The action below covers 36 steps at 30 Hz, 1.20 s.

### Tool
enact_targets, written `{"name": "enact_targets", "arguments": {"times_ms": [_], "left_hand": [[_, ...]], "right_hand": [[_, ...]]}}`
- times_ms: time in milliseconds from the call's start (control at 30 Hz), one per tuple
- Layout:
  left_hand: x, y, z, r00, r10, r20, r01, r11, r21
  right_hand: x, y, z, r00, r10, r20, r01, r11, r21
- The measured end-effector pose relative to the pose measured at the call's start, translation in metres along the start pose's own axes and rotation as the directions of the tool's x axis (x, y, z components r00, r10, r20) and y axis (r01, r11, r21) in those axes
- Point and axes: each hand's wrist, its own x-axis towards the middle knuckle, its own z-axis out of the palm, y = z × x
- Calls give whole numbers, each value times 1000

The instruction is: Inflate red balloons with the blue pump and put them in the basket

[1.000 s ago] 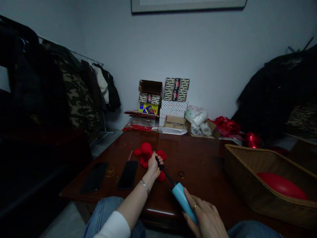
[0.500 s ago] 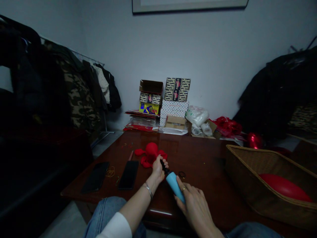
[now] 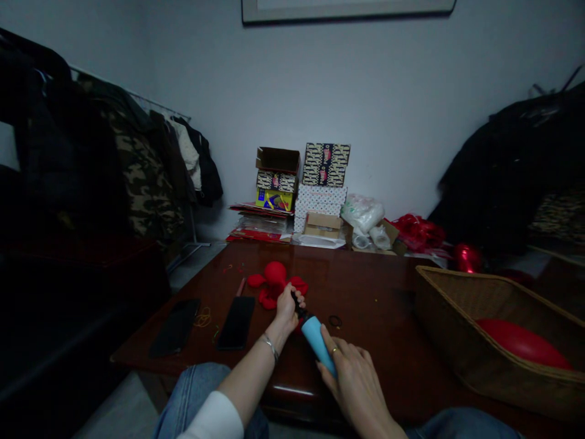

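Note:
A hand balloon pump point(image 3: 319, 346) with a light-blue barrel and a black front end slants between my hands, over the table's near part. My left hand point(image 3: 289, 308) is closed round the black end, its fingers hiding the tip. My right hand point(image 3: 354, 372) grips the blue barrel from the right, thumb along its top. Just beyond my left hand sits a small, rounded red balloon point(image 3: 275, 272), with limp red balloons point(image 3: 267, 299) around it. Whether the rounded one is joined to the pump is hidden by my fingers.
On the dark wooden table point(image 3: 356, 274) lie two black phones point(image 3: 236, 323), yellow rubber bands point(image 3: 203, 317) and a dark hair tie point(image 3: 335, 321). At right, a wicker basket point(image 3: 439, 329) holds a large red balloon point(image 3: 521, 343). Boxes point(image 3: 322, 201) stand stacked at the back.
Both hands and the pump have shifted slightly left. The rounded red balloon appears slightly further left too. Both grips look the same.

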Motion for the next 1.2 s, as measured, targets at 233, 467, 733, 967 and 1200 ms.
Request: {"name": "enact_targets", "arguments": {"times_ms": [233,467,733,967,1200], "left_hand": [[5,2,-3,1000,17,1,-17,1000,-4],[9,9,-6,999,33,9,-33,999,-25],[8,8,-5,1000,20,-3,-20,999,-26],[8,6,-4,999,24,-28,-25,999,-38],[2,-6,-4,1000,9,-22,-9,1000,-9]], "right_hand": [[-26,16,1,1000,-22,-15,22,1000,16],[-56,51,6,987,-158,-39,158,987,4],[-62,55,15,993,-120,-12,120,993,19],[-51,46,5,995,-100,28,99,994,41],[-27,19,-3,1000,6,27,-7,999,32]]}}
